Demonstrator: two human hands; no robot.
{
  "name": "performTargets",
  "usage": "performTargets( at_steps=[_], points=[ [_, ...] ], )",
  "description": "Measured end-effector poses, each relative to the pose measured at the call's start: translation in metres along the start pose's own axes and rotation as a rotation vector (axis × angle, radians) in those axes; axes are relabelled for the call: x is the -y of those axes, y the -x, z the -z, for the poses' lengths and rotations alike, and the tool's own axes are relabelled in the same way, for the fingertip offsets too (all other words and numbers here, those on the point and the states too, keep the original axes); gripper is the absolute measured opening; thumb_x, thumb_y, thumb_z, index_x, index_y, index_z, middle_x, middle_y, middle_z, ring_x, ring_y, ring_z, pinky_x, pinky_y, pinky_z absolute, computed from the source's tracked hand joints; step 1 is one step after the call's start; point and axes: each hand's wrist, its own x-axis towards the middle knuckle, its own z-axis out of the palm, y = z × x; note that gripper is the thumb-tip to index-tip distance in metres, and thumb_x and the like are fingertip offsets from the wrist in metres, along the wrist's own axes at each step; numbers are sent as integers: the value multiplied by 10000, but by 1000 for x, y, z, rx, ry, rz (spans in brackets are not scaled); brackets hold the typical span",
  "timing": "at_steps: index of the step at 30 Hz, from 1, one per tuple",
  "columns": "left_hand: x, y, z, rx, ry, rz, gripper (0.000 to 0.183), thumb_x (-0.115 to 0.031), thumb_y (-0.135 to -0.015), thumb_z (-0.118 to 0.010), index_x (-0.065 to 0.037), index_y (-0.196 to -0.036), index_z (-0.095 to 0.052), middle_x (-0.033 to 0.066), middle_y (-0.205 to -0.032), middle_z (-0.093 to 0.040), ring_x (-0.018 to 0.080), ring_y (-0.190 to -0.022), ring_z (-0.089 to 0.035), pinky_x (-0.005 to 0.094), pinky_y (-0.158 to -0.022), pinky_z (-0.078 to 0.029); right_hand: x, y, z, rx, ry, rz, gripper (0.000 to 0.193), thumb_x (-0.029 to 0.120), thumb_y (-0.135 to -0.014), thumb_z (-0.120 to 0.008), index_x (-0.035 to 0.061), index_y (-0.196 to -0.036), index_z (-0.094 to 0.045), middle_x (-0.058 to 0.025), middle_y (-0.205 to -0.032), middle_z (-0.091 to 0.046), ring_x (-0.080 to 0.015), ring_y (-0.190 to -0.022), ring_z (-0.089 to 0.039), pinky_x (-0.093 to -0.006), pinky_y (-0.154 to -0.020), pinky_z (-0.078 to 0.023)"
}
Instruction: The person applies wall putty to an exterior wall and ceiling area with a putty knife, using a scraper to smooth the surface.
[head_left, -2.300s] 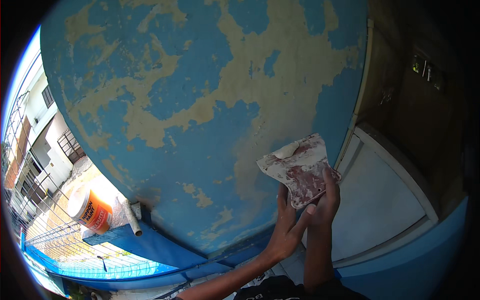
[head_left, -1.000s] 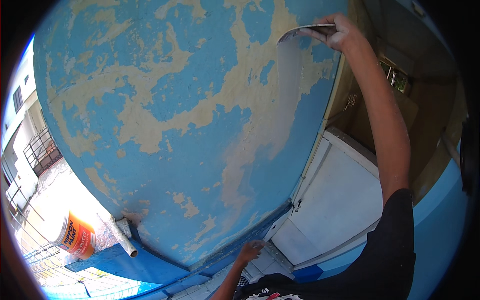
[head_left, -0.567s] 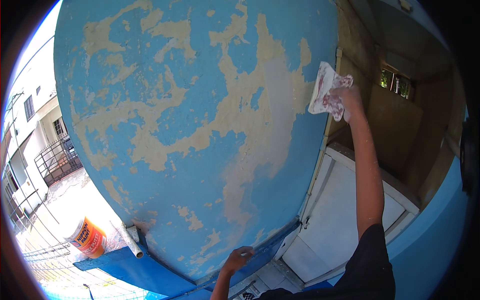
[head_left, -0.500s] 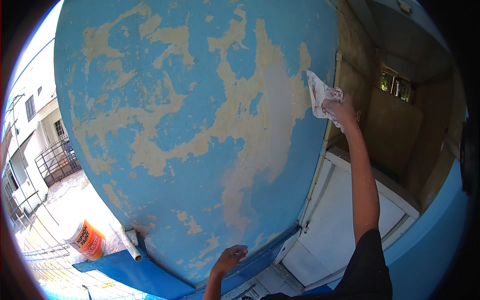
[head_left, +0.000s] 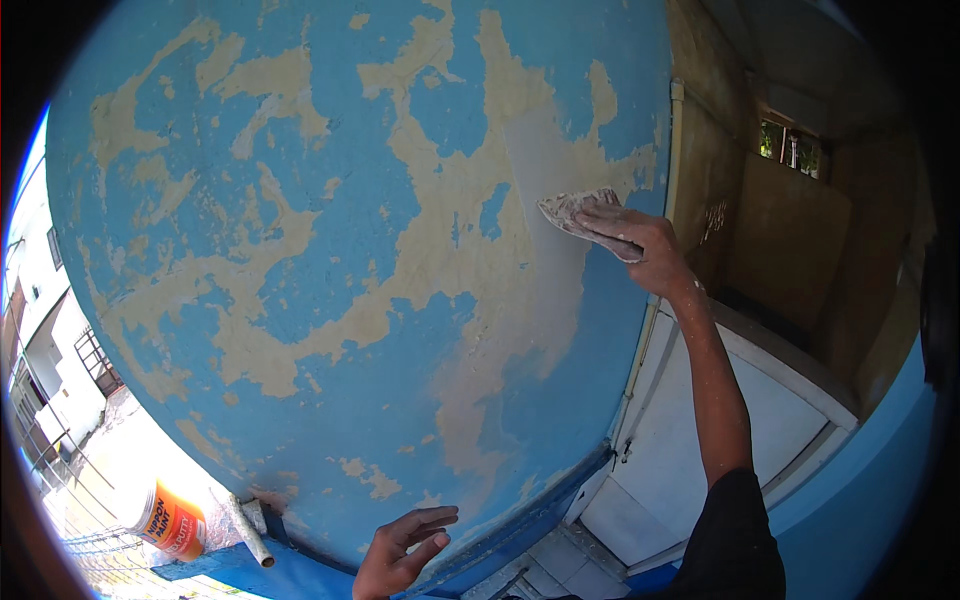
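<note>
My right hand [head_left: 648, 245] grips a putty knife [head_left: 580, 208], its wide blade smeared with whitish putty. The blade lies at the wall, by the right edge of a smooth pale grey putty strip [head_left: 552, 265]. Around it the blue wall [head_left: 390, 240] is marked by ragged cream patches [head_left: 430, 215] where paint has come off. Low in the view, my left hand [head_left: 405, 553] hangs in front of the wall with fingers and thumb apart, holding nothing.
An orange and white putty bucket [head_left: 170, 520] stands at the lower left beside a pale pipe end [head_left: 255, 540] and a wire fence. On the right, a white panel door [head_left: 720, 430] stands below a dim recess with a small window [head_left: 790, 145].
My right hand has moved left and slightly down, bringing the putty knife from beside the wall's right edge onto the putty strip. My left hand has shifted left and lower. The view has shifted too.
</note>
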Motion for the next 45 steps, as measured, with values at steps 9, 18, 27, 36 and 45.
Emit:
performTargets(
  at_steps=[9,18,27,36,45],
  points=[
    [-97,-37,10,-731,-214,-647,248,-180,-1018,-597,32,-1080,-710,187,-1058,-735,297,-1076,-706,445,-947,-568,44,154,-103,144,-91,-176,624,-38,-737,-777,215,-1301,-688,-36,-1350,-651,-234,-1309,-578,-381,-1085,-504],
    [-93,-106,48,-1221,-895,-1119,302,-222,-1033,-536,3,-1218,-616,193,-1314,-597,383,-1312,-545,542,-1061,-489,-13,143,-36,-203,-725,-836,394,-61,-893,-614,-17,-1281,-663,-118,-1180,-727,-182,-1089,-681,-300,-970,-524],
    [-70,-103,63,-1182,-1003,-1132,334,-208,-1012,-503,15,-1243,-595,223,-1354,-532,435,-1371,-465,610,-1118,-415,-91,3,33,-264,15,32,528,-157,-824,-596,108,-1268,-703,-100,-1310,-683,-248,-1249,-631,-346,-1078,-479],
    [-80,-125,62,-1366,-1643,-770,526,-466,-1015,-467,-196,-1460,-542,89,-1608,-377,307,-1500,-325,562,-1246,-169,-65,141,-52,79,-202,-239,520,-110,-820,-641,170,-1251,-721,-74,-1249,-714,-242,-1238,-638,-371,-1092,-486],
    [-74,-127,61,-1337,-1671,-704,556,-510,-1010,-432,-230,-1482,-520,112,-1600,-387,320,-1517,-283,555,-1250,-130,-166,42,52,-443,-1056,-1006,290,-86,-776,-634,-138,-1061,-641,-183,-927,-709,-279,-770,-727,-384,-712,-619]
  ],
)
